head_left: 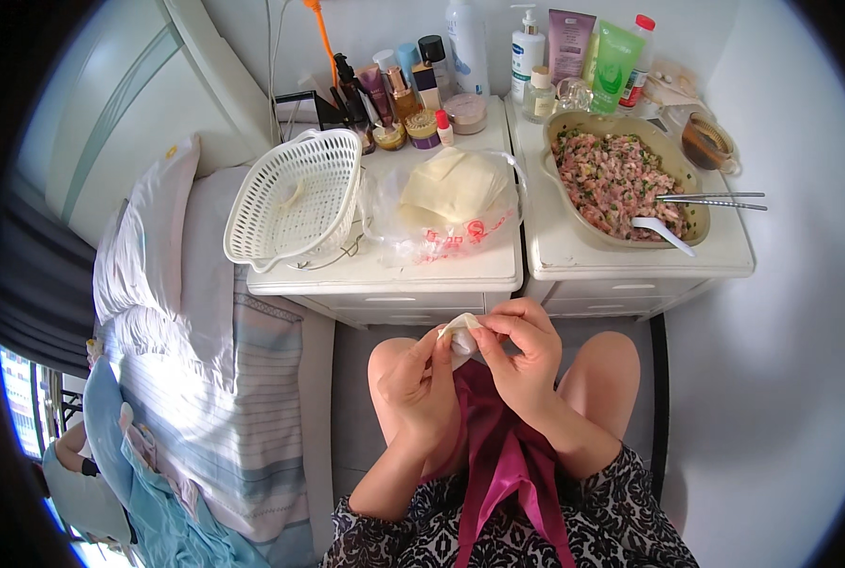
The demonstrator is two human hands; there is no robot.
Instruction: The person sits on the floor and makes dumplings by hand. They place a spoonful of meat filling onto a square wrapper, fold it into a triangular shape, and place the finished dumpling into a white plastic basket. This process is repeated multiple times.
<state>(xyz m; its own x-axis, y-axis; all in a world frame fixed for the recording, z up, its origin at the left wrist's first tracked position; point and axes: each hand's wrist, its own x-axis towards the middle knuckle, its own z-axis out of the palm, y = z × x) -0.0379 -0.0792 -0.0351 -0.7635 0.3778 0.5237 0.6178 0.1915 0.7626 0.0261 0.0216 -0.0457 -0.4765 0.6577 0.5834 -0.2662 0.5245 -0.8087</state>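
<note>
Above my lap, my left hand [424, 381] and my right hand [522, 352] meet at a small folded wonton wrapper [460, 327], each pinching one side of it. Its pale dough bulges a little in the middle; any filling inside is hidden. On the left cabinet, beyond my hands, a stack of square wrappers [451, 185] lies on a clear plastic bag [408, 237] with red print. A white slotted basket [252, 222] stands left of it, with one small pale piece inside. To the right, a beige basin [566, 216] holds minced meat with green bits [612, 180], a white spoon [664, 234] and metal chopsticks [725, 200].
Cosmetic bottles and jars [404, 99] crowd the back of the left cabinet [479, 267]. More bottles and tubes [574, 52] line the right cabinet, beside a brown-tinted cup [706, 142]. A bed [262, 398] lies left; a white wall [801, 284] rises right.
</note>
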